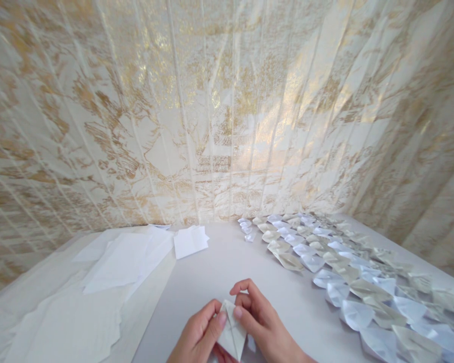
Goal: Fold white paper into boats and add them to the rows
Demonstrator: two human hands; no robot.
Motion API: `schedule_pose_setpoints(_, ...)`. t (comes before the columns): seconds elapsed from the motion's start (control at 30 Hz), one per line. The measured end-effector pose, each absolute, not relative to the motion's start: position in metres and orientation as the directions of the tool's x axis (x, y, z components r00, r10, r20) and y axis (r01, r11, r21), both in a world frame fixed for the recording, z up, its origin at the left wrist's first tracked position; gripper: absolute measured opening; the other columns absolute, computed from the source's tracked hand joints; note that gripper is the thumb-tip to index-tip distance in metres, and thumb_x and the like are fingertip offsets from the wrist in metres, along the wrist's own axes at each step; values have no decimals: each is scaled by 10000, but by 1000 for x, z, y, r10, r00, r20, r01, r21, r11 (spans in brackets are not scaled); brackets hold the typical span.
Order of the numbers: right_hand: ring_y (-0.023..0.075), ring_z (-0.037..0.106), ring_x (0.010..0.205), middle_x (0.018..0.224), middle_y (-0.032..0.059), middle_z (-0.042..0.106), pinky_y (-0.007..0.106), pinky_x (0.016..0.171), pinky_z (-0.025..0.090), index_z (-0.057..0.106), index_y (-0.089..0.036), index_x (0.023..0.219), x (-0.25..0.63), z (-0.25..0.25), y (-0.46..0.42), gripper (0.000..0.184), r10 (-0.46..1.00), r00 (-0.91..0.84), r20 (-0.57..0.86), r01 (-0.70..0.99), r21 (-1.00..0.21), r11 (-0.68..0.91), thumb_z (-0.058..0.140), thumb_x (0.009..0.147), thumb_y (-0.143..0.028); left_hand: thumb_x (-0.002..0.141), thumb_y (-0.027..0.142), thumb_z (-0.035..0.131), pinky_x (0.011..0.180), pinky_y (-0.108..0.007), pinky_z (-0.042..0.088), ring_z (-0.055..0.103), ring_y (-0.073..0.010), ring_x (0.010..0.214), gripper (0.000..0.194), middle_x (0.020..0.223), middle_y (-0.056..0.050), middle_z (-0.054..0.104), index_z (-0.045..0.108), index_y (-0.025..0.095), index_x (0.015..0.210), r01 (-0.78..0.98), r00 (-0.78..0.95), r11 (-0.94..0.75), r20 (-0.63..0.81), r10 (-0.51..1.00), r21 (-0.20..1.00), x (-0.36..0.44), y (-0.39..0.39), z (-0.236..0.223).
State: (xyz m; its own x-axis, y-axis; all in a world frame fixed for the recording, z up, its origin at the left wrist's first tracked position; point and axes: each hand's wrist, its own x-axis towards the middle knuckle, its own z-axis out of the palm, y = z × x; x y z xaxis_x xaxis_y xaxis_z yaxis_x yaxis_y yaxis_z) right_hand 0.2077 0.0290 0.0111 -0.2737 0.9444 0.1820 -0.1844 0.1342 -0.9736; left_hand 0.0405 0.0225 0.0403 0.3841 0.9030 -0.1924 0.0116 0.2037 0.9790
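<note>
At the lower centre of the frame, the left hand [202, 330] holds a small folded paper [232, 335] in its grip, thumb on the front face, while the right hand [263, 325] lays its thumb against the paper's upper right edge with the index finger bent clear; whether that second grip pinches the paper, I cannot tell. On the bench [208, 280], loose paper sheets [115, 262] overlap at lower left, a small paper stack [191, 243] sits left of centre, and white and greyish folded pieces [357, 314] fill the lower right.
</note>
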Motion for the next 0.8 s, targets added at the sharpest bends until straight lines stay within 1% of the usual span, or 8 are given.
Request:
schedule_pose_setpoints(0.07, 88, 380, 550, 674, -88, 422, 213, 521, 281, 473, -229, 1084, 207, 10, 29, 404, 926, -333, 176, -196, -974, 114, 596, 924, -580, 799, 702, 607, 552, -228, 490, 627, -140, 553, 508, 599, 45, 593, 582, 194, 791, 3, 385, 163, -151, 911, 987, 41, 22, 39)
schedule_pose_setpoints(0.13, 85, 408, 538, 674, -86, 442, 206, 512, 292, 471, -229, 1095, 207, 10, 27, 409, 918, -358, 172, -229, -969, 92, 617, 916, -566, 831, 666, 600, 550, -217, 478, 609, -129, 559, 472, 601, 46, 584, 558, 201, 762, -19, 391, 144, -125, 912, 989, 40, 21, 38)
schedule_pose_setpoints(0.3, 83, 509, 541, 738, -57, 555, 195, 510, 360, 459, -229, 1071, 206, 14, 25, 392, 935, -319, 156, -326, -944, 46, 635, 914, -543, 794, 671, 649, 569, -229, 493, 663, -151, 551, 536, 587, -29, 709, 588, 157, 933, -64, 494, 179, -125, 861, 982, 39, 23, 36)
schedule_pose_setpoints(0.37, 86, 530, 539, 732, -59, 562, 191, 507, 373, 461, -232, 1059, 205, 14, 25, 394, 938, -310, 154, -339, -940, 43, 642, 907, -547, 811, 662, 638, 572, -224, 493, 668, -141, 550, 536, 631, -45, 726, 602, 143, 940, -64, 502, 156, -103, 858, 986, 39, 25, 35)
schedule_pose_setpoints(0.43, 85, 525, 511, 713, -67, 551, 189, 487, 377, 463, -236, 1055, 204, 14, 26, 402, 942, -304, 141, -342, -939, 29, 642, 900, -560, 842, 654, 603, 584, -231, 506, 681, -143, 565, 526, 680, -56, 737, 609, 139, 945, -67, 507, 149, -95, 857, 987, 38, 27, 35)
schedule_pose_setpoints(0.53, 74, 466, 454, 658, -83, 518, 181, 440, 348, 474, -230, 1039, 203, 15, 26, 432, 948, -289, 130, -342, -939, 25, 635, 885, -600, 855, 648, 589, 594, -241, 517, 697, -155, 580, 528, 731, -69, 747, 613, 133, 970, -95, 535, 171, -94, 840, 981, 37, 28, 37)
schedule_pose_setpoints(0.67, 76, 461, 471, 624, -85, 510, 190, 474, 341, 484, -207, 1041, 204, 27, 25, 442, 955, -272, 117, -338, -941, 19, 615, 898, -604, 878, 627, 569, 613, -253, 512, 715, -176, 622, 508, 828, -104, 765, 619, 132, 988, -142, 554, 182, -74, 829, 973, 35, 29, 39)
schedule_pose_setpoints(0.8, 74, 448, 440, 603, -98, 502, 187, 455, 335, 460, -225, 985, 206, 35, 25, 411, 961, -252, 117, -345, -938, 23, 645, 887, -578, 895, 614, 548, 639, -267, 504, 713, -186, 641, 512, 839, -105, 764, 627, 127, 1031, -122, 554, 160, -67, 830, 980, 35, 29, 40)
